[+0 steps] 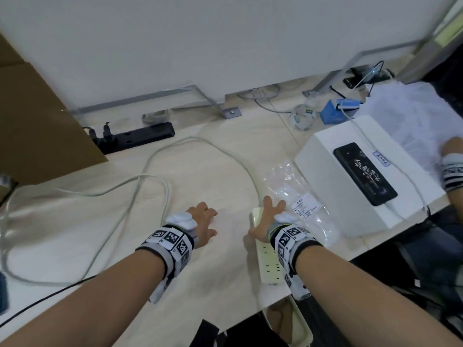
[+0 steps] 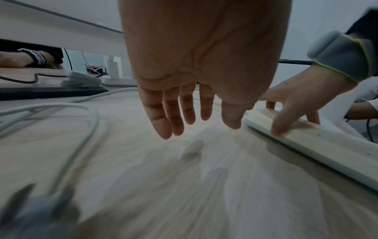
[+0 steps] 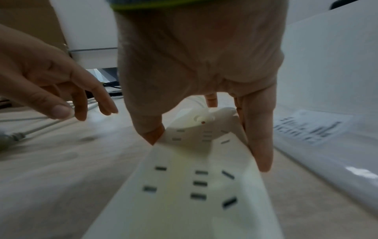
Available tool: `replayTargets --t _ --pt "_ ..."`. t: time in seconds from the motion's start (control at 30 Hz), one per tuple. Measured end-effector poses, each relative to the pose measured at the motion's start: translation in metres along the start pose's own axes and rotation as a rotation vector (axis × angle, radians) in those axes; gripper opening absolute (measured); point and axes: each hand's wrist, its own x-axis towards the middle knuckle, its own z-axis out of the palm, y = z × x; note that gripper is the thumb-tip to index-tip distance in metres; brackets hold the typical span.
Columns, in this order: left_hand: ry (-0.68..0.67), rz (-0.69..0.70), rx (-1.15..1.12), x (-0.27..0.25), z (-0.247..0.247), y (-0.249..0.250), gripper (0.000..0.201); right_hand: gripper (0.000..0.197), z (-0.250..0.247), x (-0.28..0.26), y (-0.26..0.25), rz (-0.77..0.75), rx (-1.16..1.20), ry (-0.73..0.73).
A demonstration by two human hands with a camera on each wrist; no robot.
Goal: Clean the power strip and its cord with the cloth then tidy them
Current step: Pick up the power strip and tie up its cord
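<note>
right hand (image 1: 269, 220) gripping strip (image 1: 267, 261) by its sides, thumb one edge, fingers other. left hand (image 1: 204, 225) hovering over surface (image 1: 125, 234), fingers spread, holding nothing. cord (image 1: 160, 159) looping behind.

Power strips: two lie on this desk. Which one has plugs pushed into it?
The black power strip near the partition, beside the cardboard box; black plugs sit at its left end. The white power strip gripped by the right hand shows only empty sockets.
</note>
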Motion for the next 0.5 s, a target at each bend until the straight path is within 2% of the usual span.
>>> replayTargets --t 0.13,0.17,0.27,0.5 --pt "0.016 0.006 -0.021 0.018 -0.004 0.018 0.056 0.088 -0.012 0.013 0.035 0.046 -0.035 -0.054" --pt "0.016 0.005 -0.03 0.022 -0.005 0.023 0.056 0.084 -0.019 0.018 0.043 0.064 -0.008 -0.032" --pt "-0.009 0.0 -0.035 0.035 -0.009 0.033 0.057 0.051 -0.048 0.037 0.055 0.072 0.0 0.027" --pt "0.023 -0.049 -0.046 0.053 -0.017 0.035 0.055 0.034 -0.051 0.072 0.056 -0.058 -0.019 0.093"
